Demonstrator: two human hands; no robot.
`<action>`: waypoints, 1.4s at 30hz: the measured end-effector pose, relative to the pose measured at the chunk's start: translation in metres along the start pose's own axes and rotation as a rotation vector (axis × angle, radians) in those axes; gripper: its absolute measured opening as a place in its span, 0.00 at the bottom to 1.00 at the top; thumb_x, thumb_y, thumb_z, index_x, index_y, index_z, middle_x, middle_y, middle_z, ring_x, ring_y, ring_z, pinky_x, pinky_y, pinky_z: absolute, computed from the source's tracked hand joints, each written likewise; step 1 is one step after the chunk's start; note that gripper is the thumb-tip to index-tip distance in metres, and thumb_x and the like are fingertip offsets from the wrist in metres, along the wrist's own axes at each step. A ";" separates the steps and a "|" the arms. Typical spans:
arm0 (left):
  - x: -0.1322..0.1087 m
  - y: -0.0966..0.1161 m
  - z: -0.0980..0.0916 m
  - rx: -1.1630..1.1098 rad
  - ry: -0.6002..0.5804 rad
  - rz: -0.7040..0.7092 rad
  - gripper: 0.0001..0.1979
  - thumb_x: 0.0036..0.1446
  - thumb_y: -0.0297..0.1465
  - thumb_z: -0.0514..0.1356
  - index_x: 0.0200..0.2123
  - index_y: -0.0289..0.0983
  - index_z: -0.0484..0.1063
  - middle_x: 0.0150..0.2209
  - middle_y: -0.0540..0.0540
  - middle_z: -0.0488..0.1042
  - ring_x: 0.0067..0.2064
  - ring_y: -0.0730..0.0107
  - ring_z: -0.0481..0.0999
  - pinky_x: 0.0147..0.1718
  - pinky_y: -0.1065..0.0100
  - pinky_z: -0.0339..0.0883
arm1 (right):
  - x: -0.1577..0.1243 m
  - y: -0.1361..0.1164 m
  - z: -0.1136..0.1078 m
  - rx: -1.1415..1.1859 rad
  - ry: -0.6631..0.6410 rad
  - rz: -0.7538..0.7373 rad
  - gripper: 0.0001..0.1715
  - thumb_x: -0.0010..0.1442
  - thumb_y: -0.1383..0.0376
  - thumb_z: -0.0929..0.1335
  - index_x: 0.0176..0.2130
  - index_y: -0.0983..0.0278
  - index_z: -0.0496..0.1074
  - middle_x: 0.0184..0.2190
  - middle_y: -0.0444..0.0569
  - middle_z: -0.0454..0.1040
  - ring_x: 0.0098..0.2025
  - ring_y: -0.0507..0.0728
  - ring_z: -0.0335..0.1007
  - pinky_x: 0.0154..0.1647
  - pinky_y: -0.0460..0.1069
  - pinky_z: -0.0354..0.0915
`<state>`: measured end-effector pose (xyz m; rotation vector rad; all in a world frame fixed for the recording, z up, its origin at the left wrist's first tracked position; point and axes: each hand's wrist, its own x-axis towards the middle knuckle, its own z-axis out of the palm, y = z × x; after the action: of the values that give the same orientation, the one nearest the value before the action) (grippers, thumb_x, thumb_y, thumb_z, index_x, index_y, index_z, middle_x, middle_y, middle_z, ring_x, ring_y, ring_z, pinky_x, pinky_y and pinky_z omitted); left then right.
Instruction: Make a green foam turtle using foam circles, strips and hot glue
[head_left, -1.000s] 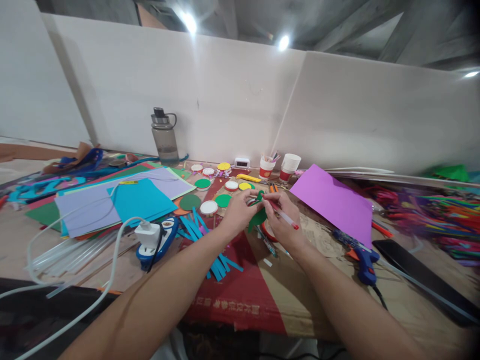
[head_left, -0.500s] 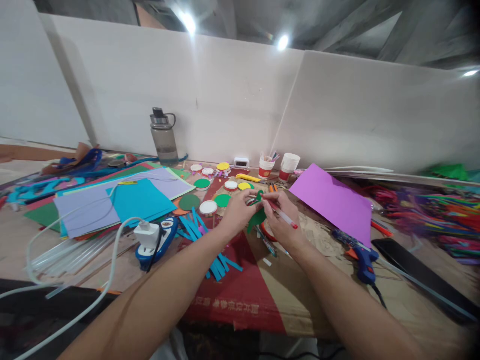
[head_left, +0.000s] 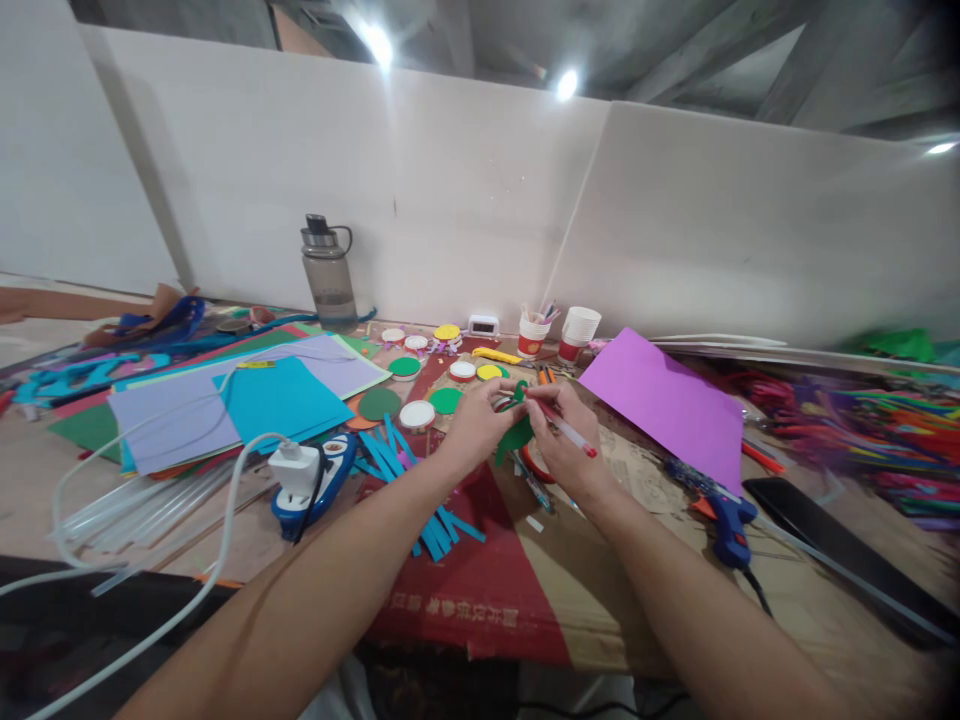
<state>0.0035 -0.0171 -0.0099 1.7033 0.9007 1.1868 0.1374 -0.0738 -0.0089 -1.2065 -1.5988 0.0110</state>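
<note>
My left hand (head_left: 474, 425) is closed on a green paper cut-out (head_left: 516, 432) held above the table's middle. Close beside it, my right hand (head_left: 562, 440) grips a red and white pen (head_left: 568, 432), with the tip at the top of the green piece. Under the hands lie a roll of red tape (head_left: 534, 462) and blue paper strips (head_left: 420, 490) on red cardboard (head_left: 457, 590).
Stacked coloured sheets (head_left: 225, 400) lie at the left, a purple sheet (head_left: 667, 405) at the right. A blue glue gun (head_left: 724, 520), a white plug block (head_left: 300, 470), paper cups (head_left: 559, 335), round discs (head_left: 416, 412) and a water bottle (head_left: 328, 270) stand around.
</note>
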 end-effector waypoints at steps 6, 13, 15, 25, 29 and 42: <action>-0.001 -0.001 0.000 0.024 0.006 0.014 0.12 0.52 0.30 0.66 0.41 0.36 0.78 0.45 0.42 0.80 0.47 0.60 0.78 0.47 0.62 0.72 | 0.000 -0.001 0.000 0.017 -0.002 0.001 0.08 0.61 0.62 0.65 0.40 0.59 0.71 0.36 0.48 0.77 0.37 0.58 0.74 0.40 0.53 0.69; 0.000 0.000 -0.001 0.040 0.006 0.010 0.13 0.52 0.31 0.67 0.41 0.37 0.78 0.45 0.42 0.80 0.46 0.60 0.79 0.46 0.63 0.72 | 0.001 -0.003 0.000 0.011 0.006 0.024 0.08 0.61 0.61 0.65 0.40 0.59 0.71 0.36 0.48 0.77 0.37 0.58 0.74 0.40 0.53 0.69; 0.000 0.001 -0.001 0.028 -0.004 0.011 0.12 0.52 0.31 0.66 0.41 0.36 0.77 0.44 0.42 0.80 0.46 0.60 0.79 0.46 0.63 0.72 | 0.001 -0.003 0.000 0.012 0.004 0.025 0.08 0.61 0.62 0.65 0.40 0.59 0.71 0.36 0.48 0.77 0.37 0.58 0.74 0.40 0.53 0.69; 0.000 0.001 -0.001 0.023 -0.001 -0.010 0.12 0.52 0.31 0.66 0.41 0.36 0.77 0.45 0.41 0.80 0.47 0.59 0.78 0.47 0.61 0.72 | 0.000 -0.002 -0.001 0.008 0.000 0.012 0.08 0.61 0.61 0.65 0.40 0.60 0.71 0.36 0.48 0.77 0.37 0.58 0.74 0.40 0.52 0.69; 0.000 0.004 -0.002 -0.040 -0.010 -0.028 0.14 0.50 0.33 0.68 0.40 0.35 0.76 0.44 0.42 0.80 0.46 0.60 0.79 0.46 0.62 0.72 | 0.000 -0.002 -0.001 0.004 0.008 0.024 0.08 0.62 0.60 0.65 0.40 0.60 0.71 0.36 0.48 0.78 0.37 0.58 0.74 0.40 0.53 0.69; -0.002 0.013 -0.004 -0.095 -0.039 -0.051 0.16 0.51 0.34 0.68 0.43 0.34 0.78 0.46 0.42 0.80 0.46 0.61 0.80 0.45 0.66 0.71 | 0.002 -0.005 -0.003 -0.030 0.070 0.051 0.11 0.63 0.58 0.65 0.40 0.60 0.72 0.35 0.50 0.78 0.35 0.57 0.73 0.39 0.53 0.69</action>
<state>0.0007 -0.0226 0.0026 1.6125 0.8459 1.1407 0.1364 -0.0758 -0.0036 -1.2578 -1.5119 -0.0224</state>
